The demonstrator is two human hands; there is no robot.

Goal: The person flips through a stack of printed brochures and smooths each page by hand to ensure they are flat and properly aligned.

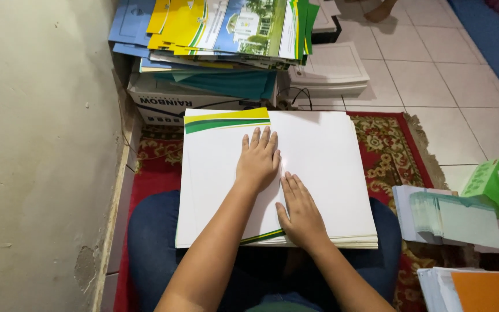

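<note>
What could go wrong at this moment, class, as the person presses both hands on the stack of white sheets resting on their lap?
1. The stack of white sheets overhangs the lap on both sides; if the left hand or right hand lifts, sheets might slide onto the red rug.
2. The top sheet, with a green and yellow band, sits slightly askew, so pressing could crease it crooked.
3. The leaning pile of printed folders on the cardboard box looks uneven and may topple forward.

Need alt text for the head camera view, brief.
Both hands, left hand and right hand, press flat on a stack of white sheets resting on the person's lap, above a red patterned rug.
</note>
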